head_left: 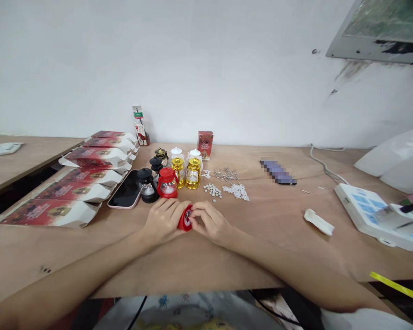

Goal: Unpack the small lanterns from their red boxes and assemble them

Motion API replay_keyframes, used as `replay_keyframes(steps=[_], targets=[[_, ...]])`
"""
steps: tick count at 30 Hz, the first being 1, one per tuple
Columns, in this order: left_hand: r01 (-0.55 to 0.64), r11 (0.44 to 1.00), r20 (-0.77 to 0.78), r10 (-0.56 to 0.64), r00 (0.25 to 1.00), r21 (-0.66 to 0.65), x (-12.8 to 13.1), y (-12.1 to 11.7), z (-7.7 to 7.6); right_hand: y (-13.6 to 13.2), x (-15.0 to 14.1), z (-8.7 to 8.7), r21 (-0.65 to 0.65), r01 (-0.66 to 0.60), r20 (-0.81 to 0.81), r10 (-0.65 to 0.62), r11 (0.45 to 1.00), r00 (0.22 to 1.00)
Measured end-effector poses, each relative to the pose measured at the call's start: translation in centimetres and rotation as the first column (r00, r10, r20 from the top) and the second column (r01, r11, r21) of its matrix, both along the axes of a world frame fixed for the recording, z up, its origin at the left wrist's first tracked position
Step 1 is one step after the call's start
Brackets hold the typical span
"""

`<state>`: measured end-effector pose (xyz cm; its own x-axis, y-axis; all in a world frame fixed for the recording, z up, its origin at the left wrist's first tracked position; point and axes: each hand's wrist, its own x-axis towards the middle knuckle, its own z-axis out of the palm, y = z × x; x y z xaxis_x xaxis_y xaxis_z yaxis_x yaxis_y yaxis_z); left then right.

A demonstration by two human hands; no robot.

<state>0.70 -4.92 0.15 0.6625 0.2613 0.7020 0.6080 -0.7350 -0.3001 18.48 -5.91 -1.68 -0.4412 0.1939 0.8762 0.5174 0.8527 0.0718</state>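
Note:
My left hand (164,220) is wrapped round a small red lantern (185,219) lying on its side on the wooden table (261,238). My right hand (211,222) pinches at the lantern's open end, its fingers closed together. Just beyond my hands stands a cluster of small toy lanterns: a red one (167,183), a black one (147,185), gold ones (192,173) and white ones behind. To the right of them lie small white button cells (213,190), white plastic bits (239,191) and tiny metal parts (226,173).
A row of flattened red-and-white boxes (86,183) lies at the left, with a phone (126,195) beside it. One upright red box (205,145) and a bottle (139,125) stand near the wall. A white device (371,215) and white scrap (318,222) are at the right.

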Motion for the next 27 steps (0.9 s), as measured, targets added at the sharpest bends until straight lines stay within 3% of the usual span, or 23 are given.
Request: replay_keyframes(steps=[5, 11, 19, 27], targets=[[-0.005, 1.000, 0.002, 0.005, 1.000, 0.001, 0.03, -0.02, 0.02, -0.20, 0.05, 0.22, 0.013, 0.002, -0.005, -0.002, 1.000, 1.000], [-0.008, 0.999, -0.011, 0.009, 1.000, 0.034, 0.05, 0.07, -0.06, -0.62, -0.11, 0.20, -0.069, 0.011, -0.032, -0.014, 0.998, 0.999], [-0.045, 0.995, -0.033, 0.048, 0.998, 0.085, 0.11, 0.16, 0.00, -0.78, -0.59, -0.31, -0.073, 0.111, -0.027, -0.113, 0.991, 0.993], [-0.050, 0.997, -0.075, 0.054, 0.996, 0.051, -0.03, 0.35, -0.45, -0.47, -0.51, -0.27, -0.068, 0.092, -0.007, -0.092, 0.993, 0.996]])
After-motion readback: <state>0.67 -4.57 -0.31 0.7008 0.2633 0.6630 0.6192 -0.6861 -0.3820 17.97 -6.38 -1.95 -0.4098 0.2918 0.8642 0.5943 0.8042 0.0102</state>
